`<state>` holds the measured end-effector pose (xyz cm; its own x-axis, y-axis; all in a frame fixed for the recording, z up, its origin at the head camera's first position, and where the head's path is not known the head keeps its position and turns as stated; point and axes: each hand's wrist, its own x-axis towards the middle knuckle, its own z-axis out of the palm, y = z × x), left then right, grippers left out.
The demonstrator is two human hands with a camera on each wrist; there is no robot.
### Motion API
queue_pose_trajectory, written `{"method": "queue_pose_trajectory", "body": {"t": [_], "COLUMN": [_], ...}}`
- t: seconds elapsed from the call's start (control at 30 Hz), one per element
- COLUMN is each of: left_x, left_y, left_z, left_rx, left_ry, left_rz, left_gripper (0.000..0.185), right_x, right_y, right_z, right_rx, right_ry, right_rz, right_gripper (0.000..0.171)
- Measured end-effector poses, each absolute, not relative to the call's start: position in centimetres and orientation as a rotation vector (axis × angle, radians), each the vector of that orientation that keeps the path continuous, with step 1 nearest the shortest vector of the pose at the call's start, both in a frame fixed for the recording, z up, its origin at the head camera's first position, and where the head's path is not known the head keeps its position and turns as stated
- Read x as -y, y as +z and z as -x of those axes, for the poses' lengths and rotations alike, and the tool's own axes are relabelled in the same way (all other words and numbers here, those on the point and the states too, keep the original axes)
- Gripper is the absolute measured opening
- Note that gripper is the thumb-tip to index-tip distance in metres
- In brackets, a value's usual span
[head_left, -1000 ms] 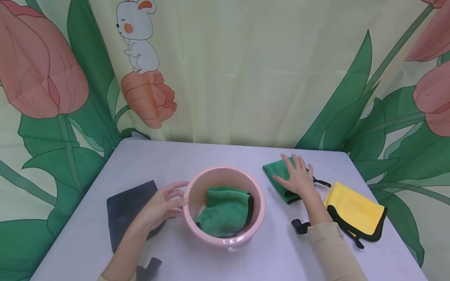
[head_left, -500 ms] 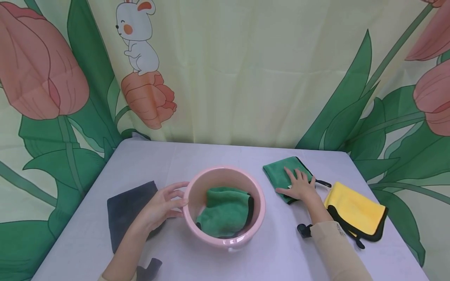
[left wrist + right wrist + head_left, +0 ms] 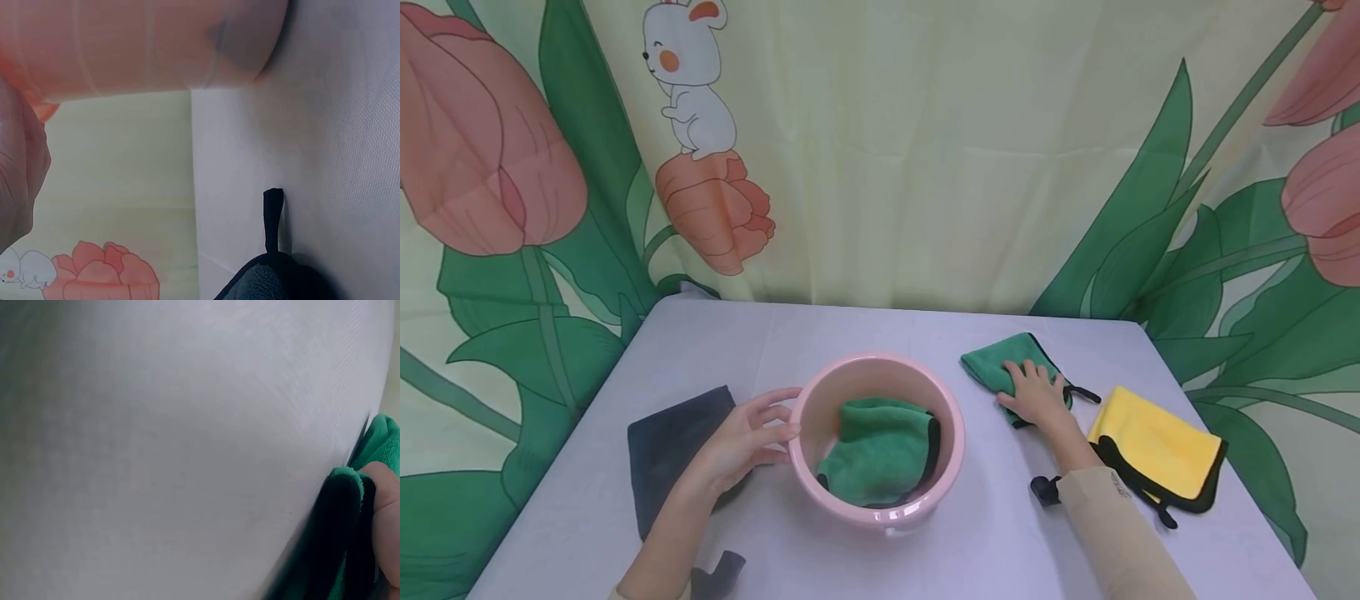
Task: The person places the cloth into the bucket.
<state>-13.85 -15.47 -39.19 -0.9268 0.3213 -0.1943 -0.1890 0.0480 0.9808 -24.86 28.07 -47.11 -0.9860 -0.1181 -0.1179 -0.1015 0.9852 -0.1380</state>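
Tulip-print curtain [image 3: 880, 150] behind, pale surface [image 3: 850, 333] in front. Left hand [image 3: 741, 437], fingers relaxed and spread, touches side of pink basin [image 3: 880, 508]; green towel [image 3: 880, 454] lies inside basin. Right hand [image 3: 1036, 392] bunches second green towel [image 3: 1000, 362] on surface, fingers curled into cloth, thumb pinching folded edge. Yellow towel [image 3: 1157, 446] just beside right forearm; grey towel [image 3: 673, 442] under left wrist.

Risks, judged: partial pinch, so towel may unfold or slip when lifted; sleeve may drag yellow towel; basin may slide, left hand only lightly against it.

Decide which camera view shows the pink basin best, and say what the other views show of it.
The head view shows the pink basin best: whole rim, a green cloth inside, the left hand against its side. The left wrist view shows only a close stretch of its outer wall. The right wrist view shows none of it.
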Motion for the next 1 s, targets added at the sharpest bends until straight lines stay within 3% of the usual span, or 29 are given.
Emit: {"method": "queue_pose_trajectory", "body": {"t": [0.3, 1.0], "left_x": [15.5, 15.7], "left_y": [-39.5, -39.5], "left_z": [13.9, 14.0], "left_rx": [-1.973, -1.957], "left_ry": [1.946, 1.952], "left_rz": [-0.153, -0.163], "left_gripper": [0.059, 0.059], "right_x": [-27.8, -26.8], "right_y": [-47.2, -44.1], "right_z": [25.2, 24.5], "right_rx": [-3.037, -3.237], "right_ry": [-0.169, -0.025], "right_rz": [0.229, 0.370], "right_gripper": [0.049, 0.040]}}
